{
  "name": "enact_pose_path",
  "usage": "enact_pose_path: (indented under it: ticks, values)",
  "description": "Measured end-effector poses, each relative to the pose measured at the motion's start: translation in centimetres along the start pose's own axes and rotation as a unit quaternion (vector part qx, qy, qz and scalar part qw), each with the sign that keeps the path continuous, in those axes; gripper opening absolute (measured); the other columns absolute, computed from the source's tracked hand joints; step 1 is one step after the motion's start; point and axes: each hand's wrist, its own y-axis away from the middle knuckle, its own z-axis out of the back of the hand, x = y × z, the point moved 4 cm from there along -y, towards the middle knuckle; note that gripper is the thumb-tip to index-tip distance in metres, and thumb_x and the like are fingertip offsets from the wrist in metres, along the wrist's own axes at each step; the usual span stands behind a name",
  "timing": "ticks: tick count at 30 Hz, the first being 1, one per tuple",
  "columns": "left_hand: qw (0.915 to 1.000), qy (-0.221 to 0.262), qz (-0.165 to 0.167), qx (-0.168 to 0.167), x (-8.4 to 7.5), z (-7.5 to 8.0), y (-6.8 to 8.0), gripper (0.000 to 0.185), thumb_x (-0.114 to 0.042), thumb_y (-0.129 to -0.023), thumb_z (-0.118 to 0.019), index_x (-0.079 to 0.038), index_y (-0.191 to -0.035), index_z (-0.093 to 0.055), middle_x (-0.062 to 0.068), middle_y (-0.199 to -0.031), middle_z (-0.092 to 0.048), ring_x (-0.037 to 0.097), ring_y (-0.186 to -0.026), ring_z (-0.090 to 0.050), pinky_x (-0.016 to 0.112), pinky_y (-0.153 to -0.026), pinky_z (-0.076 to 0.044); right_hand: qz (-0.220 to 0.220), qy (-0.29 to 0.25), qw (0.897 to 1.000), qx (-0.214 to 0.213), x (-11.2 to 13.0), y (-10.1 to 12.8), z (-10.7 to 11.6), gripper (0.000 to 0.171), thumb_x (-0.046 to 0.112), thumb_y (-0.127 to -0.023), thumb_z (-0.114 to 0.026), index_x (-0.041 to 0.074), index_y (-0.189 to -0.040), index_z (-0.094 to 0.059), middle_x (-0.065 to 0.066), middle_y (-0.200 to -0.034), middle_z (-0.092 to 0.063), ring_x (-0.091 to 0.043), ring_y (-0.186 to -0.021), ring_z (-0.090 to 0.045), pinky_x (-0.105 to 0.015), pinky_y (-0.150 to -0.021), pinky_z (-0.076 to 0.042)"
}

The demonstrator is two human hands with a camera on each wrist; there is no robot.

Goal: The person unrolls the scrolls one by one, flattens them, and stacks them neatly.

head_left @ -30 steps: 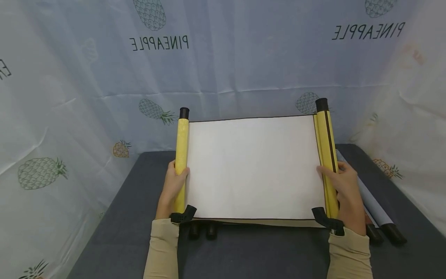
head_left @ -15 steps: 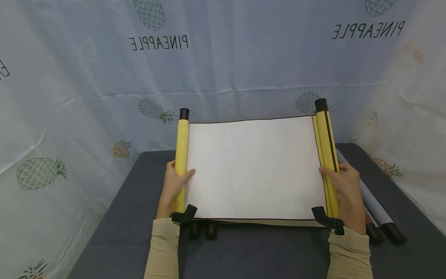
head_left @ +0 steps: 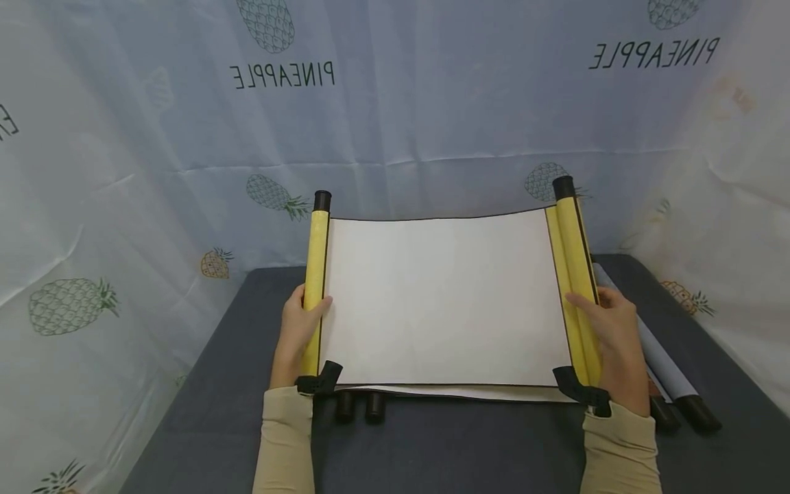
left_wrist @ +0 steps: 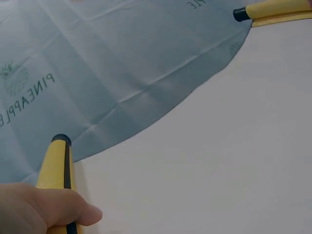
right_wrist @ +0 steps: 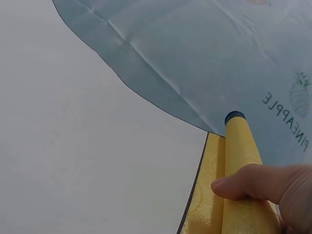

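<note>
I hold an unrolled scroll with a blank white sheet (head_left: pixel 441 302) stretched between two yellow rollers, lifted above a dark grey table (head_left: pixel 247 357). My left hand (head_left: pixel 300 328) grips the left yellow roller (head_left: pixel 315 274), thumb curled over its front (left_wrist: pixel 73 214). My right hand (head_left: pixel 607 333) grips the thicker right roller (head_left: pixel 574 274), thumb wrapped across it (right_wrist: pixel 243 187). Both rollers have black end caps (head_left: pixel 322 200). The white sheet (left_wrist: pixel 219 146) fills most of both wrist views.
Two more rolled scrolls with black caps (head_left: pixel 673 384) lie on the table right of my right hand. Two black roller ends (head_left: pixel 361 406) show under the sheet's near edge. A pineapple-print cloth backdrop (head_left: pixel 395 103) surrounds the table on three sides.
The scroll has shifted slightly left and the sheet now bows a little at its top edge. My left thumb has drawn back from the sheet onto the roller.
</note>
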Motion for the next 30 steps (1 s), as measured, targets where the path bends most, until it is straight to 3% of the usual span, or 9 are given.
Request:
enact_pose_path:
  ticks: [6, 11, 17, 22, 30]
  values:
    - [0.9999, -0.003, 0.004, -0.01, 0.15, 0.45, -0.03, 0.059, -0.023, -0.096, -0.057, -0.005, -0.147, -0.035, 0.021, -0.127, -0.054, 0.029, -0.101, -0.053, 0.032, -0.079, -0.044, 0.011, 0.024, 1.0, 0.016, 0.06, 0.4, 0.18, 0.069, 0.043, -0.09, -0.061, -0.003, -0.138, -0.044, 0.001, -0.101, -0.053, -0.001, -0.071, -0.052, -0.021, -0.062, -0.049]
    - [0.9998, -0.003, -0.001, -0.019, 0.07, 0.49, 0.02, 0.058, -0.023, -0.096, -0.056, -0.006, -0.147, -0.035, 0.021, -0.125, -0.055, 0.029, -0.099, -0.053, 0.028, -0.075, -0.042, 0.019, 0.052, 0.998, 0.039, 0.25, 0.52, 0.09, 0.069, 0.045, -0.095, -0.053, -0.007, -0.139, -0.041, -0.013, -0.109, -0.055, -0.011, -0.078, -0.053, -0.025, -0.065, -0.046]
    - [0.9998, -0.002, -0.001, -0.02, -0.17, 0.42, 0.12, 0.058, -0.024, -0.097, -0.054, -0.007, -0.148, -0.034, 0.02, -0.126, -0.055, 0.028, -0.098, -0.053, 0.024, -0.071, -0.039, -0.013, 0.045, 0.998, 0.05, 0.0, 0.48, -0.1, 0.074, 0.046, -0.097, -0.045, -0.009, -0.145, -0.03, -0.026, -0.127, -0.047, -0.029, -0.097, -0.051, -0.032, -0.072, -0.042]
    - [0.9999, 0.002, -0.005, -0.013, -0.26, 0.5, 0.02, 0.06, -0.026, -0.098, -0.052, -0.008, -0.151, -0.029, 0.02, -0.129, -0.053, 0.029, -0.102, -0.052, 0.025, -0.073, -0.039, -0.036, 0.027, 0.998, 0.038, -0.23, 0.27, 0.0, 0.075, 0.047, -0.097, -0.043, -0.007, -0.147, -0.027, -0.025, -0.127, -0.046, -0.03, -0.1, -0.049, -0.034, -0.074, -0.042]
    - [0.9973, -0.02, -0.069, -0.018, -0.39, 1.04, 0.06, 0.06, -0.026, -0.101, -0.047, -0.013, -0.153, -0.02, 0.022, -0.135, -0.048, 0.033, -0.11, -0.05, 0.039, -0.086, -0.041, -0.016, 0.035, 0.998, 0.039, -0.12, 0.14, 0.02, 0.073, 0.044, -0.099, -0.038, -0.006, -0.149, -0.022, -0.027, -0.128, -0.044, -0.03, -0.1, -0.048, -0.035, -0.076, -0.04]
